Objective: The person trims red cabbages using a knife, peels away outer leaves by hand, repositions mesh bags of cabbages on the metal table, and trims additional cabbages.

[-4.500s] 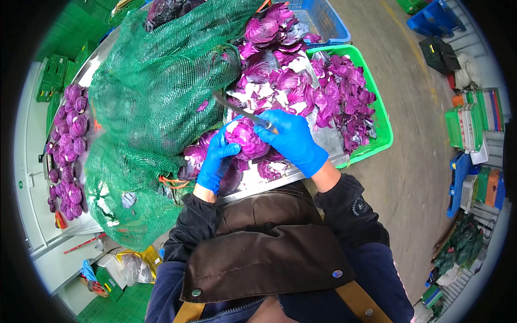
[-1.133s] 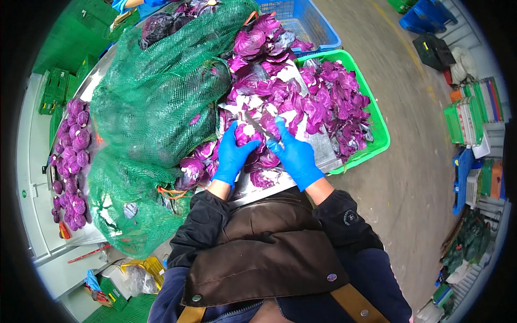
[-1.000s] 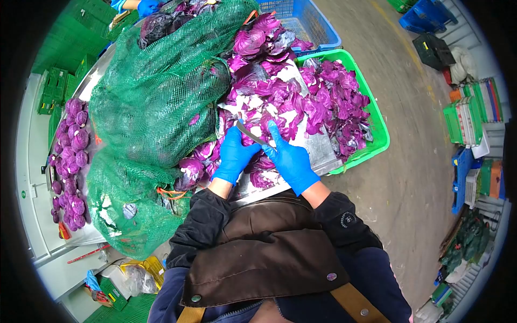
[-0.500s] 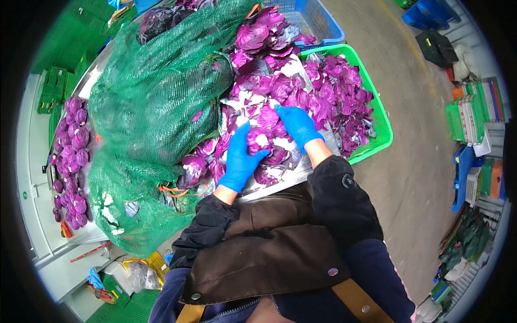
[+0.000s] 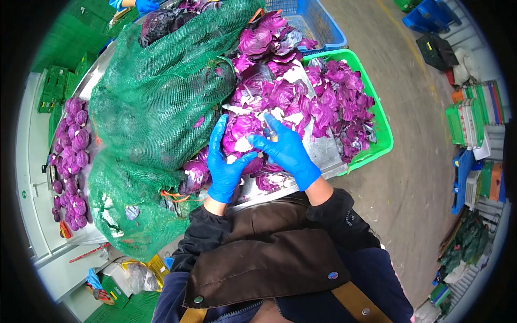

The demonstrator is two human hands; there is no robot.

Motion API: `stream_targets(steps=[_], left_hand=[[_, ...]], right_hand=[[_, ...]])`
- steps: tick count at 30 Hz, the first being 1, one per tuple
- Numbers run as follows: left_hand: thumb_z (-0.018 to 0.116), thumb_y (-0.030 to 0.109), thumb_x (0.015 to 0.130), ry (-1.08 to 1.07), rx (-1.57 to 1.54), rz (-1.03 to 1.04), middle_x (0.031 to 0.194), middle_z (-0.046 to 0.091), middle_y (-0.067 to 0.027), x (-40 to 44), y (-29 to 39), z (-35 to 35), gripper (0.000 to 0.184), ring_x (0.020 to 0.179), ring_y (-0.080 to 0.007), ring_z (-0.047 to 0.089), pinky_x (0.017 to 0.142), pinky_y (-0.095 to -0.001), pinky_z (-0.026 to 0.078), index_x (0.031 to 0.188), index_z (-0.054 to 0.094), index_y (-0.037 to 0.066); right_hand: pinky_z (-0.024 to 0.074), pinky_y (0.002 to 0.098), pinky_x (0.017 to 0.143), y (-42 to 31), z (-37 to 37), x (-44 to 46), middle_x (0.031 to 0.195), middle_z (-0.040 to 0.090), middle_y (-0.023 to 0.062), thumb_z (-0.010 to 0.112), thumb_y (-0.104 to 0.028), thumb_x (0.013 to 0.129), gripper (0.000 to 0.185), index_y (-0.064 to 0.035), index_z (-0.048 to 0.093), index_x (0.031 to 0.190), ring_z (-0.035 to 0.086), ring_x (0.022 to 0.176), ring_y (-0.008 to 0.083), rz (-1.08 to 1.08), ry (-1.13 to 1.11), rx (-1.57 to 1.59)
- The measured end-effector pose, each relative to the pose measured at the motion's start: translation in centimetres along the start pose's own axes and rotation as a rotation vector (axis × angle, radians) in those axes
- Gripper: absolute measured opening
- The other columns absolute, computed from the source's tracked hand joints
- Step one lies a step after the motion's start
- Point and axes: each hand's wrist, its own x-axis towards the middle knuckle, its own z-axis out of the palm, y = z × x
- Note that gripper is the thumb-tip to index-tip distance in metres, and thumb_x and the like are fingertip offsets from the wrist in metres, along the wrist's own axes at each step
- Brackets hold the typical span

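Both of my hands wear blue gloves and work over a metal table (image 5: 326,149) heaped with purple cabbage leaves (image 5: 285,97). My left hand (image 5: 225,167) cups the near left side of a red cabbage (image 5: 243,127), its thumb and fingers spread around it. My right hand (image 5: 288,151) is at the cabbage's right side, with its fingers bent around a small brownish thing (image 5: 273,134) that I cannot make out. A green mesh sack (image 5: 161,102) with dark cabbages inside lies left of my hands.
A green crate (image 5: 383,124) full of loose leaves stands at the table's right edge, with a blue crate (image 5: 323,24) behind it. Trimmed cabbages (image 5: 72,156) are piled at far left. Another person's gloved hand (image 5: 145,6) shows at the top. Stacked crates (image 5: 466,121) line the right wall.
My right hand has moved left and down, closer to my left hand. My left hand has shifted left, its fingers now stretched up along the cabbage.
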Motion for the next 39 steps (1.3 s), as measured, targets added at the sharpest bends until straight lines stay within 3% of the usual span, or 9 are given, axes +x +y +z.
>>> stream_targets(steps=[4, 7, 14, 20, 25, 28, 32, 35, 39], left_hand=[[0.088, 0.010, 0.060, 0.023, 0.008, 0.078, 0.147, 0.037, -0.0156, -0.3, -0.1, -0.7, 0.099, 0.136, -0.0282, 0.036, 0.115, -0.0423, 0.026, 0.143, 0.034, 0.001], [0.090, 0.015, 0.058, 0.011, -0.224, 0.034, 0.147, 0.038, -0.0159, -0.3, 0.8, -0.4, 0.102, 0.135, -0.0289, 0.037, 0.114, -0.0427, 0.027, 0.143, 0.035, 0.002], [0.091, 0.023, 0.052, -0.139, -0.617, -0.187, 0.145, 0.041, -0.0143, 0.1, 0.9, -1.7, 0.110, 0.133, -0.0265, 0.041, 0.113, -0.0400, 0.030, 0.144, 0.034, 0.001], [0.089, 0.018, 0.056, -0.254, -0.730, -0.282, 0.144, 0.042, -0.0149, 0.3, 4.1, 1.5, 0.105, 0.131, -0.0259, 0.043, 0.112, -0.0383, 0.032, 0.144, 0.034, 0.002], [0.079, 0.027, 0.076, -0.563, -0.183, -0.004, 0.153, 0.027, -0.0137, 1.4, 3.8, 6.0, 0.094, 0.142, -0.0269, 0.024, 0.116, -0.0405, 0.022, 0.150, 0.024, 0.008], [0.079, 0.027, 0.078, -0.516, 0.002, 0.150, 0.157, 0.018, -0.0119, 1.0, 4.5, 5.1, 0.100, 0.145, -0.0268, 0.015, 0.116, -0.0411, 0.018, 0.152, 0.014, 0.010], [0.078, 0.015, 0.076, 0.190, 0.345, 0.184, 0.146, 0.038, -0.0141, 0.4, 4.2, -6.6, 0.079, 0.136, -0.0278, 0.035, 0.112, -0.0382, 0.027, 0.142, 0.037, 0.002], [0.078, 0.019, 0.077, 0.880, 0.788, 0.173, 0.142, 0.042, -0.0185, -3.7, 4.0, -19.6, 0.074, 0.132, -0.0311, 0.038, 0.111, -0.0412, 0.028, 0.139, 0.041, 0.002], [0.080, 0.028, 0.075, 1.379, 1.565, -0.104, 0.140, 0.042, -0.0221, -16.3, 1.5, -36.8, 0.083, 0.127, -0.0353, 0.040, 0.110, -0.0440, 0.028, 0.138, 0.037, -0.004]], right_hand=[[0.0488, 0.0276, 0.075, -1.3, -0.2, -0.4, 0.107, 0.064, 0.0128, 0.078, -0.035, 0.078, 0.078, -0.0002, 0.045, 0.139, 0.057, 0.082, 0.0124, 0.017, -0.176, 0.194], [0.0400, 0.0230, 0.054, -0.8, -1.5, -1.0, 0.070, 0.054, -0.0034, 0.070, -0.013, 0.076, 0.064, -0.0135, 0.051, 0.138, 0.043, 0.060, 0.0035, -0.012, -0.188, 0.074], [0.0346, 0.0223, 0.049, 0.5, -3.9, -1.2, 0.065, 0.045, -0.0077, 0.066, -0.006, 0.077, 0.057, -0.0159, 0.057, 0.132, 0.035, 0.054, 0.0032, -0.144, -0.058, 0.038], [0.0408, 0.0231, 0.042, -0.8, -3.9, -2.6, 0.070, 0.056, -0.0007, 0.067, -0.041, 0.088, 0.060, -0.0132, 0.049, 0.137, 0.051, 0.049, 0.0071, 0.075, -0.050, 0.378], [0.0445, 0.0419, 0.101, 4.7, -8.1, -4.3, 0.131, 0.054, 0.0132, 0.045, -0.045, 0.098, 0.053, -0.0087, 0.047, 0.136, 0.054, 0.119, 0.0266, 0.010, 0.012, 0.771], [0.0463, 0.0415, 0.099, 7.7, -13.5, -3.9, 0.135, 0.052, 0.0101, 0.058, -0.048, 0.089, 0.066, -0.0087, 0.042, 0.140, 0.053, 0.121, 0.0273, 0.117, 0.357, 0.764], [0.0482, 0.0264, 0.055, 11.8, -23.9, -2.6, 0.113, 0.061, 0.0048, 0.064, -0.037, 0.087, 0.056, -0.0101, 0.051, 0.135, 0.059, 0.069, 0.0134, 0.010, 0.521, 0.193], [0.0301, 0.0223, 0.040, 8.1, -21.1, -2.5, 0.092, 0.060, 0.0009, 0.065, -0.029, 0.086, 0.049, -0.0114, 0.055, 0.131, 0.042, 0.050, 0.0079, -0.081, 0.714, 0.160], [0.0300, 0.0223, 0.036, 4.8, -14.6, -0.8, 0.082, 0.063, 0.0023, 0.063, -0.019, 0.085, 0.043, -0.0074, 0.059, 0.126, 0.041, 0.042, 0.0068, 0.142, 0.405, 0.135]])
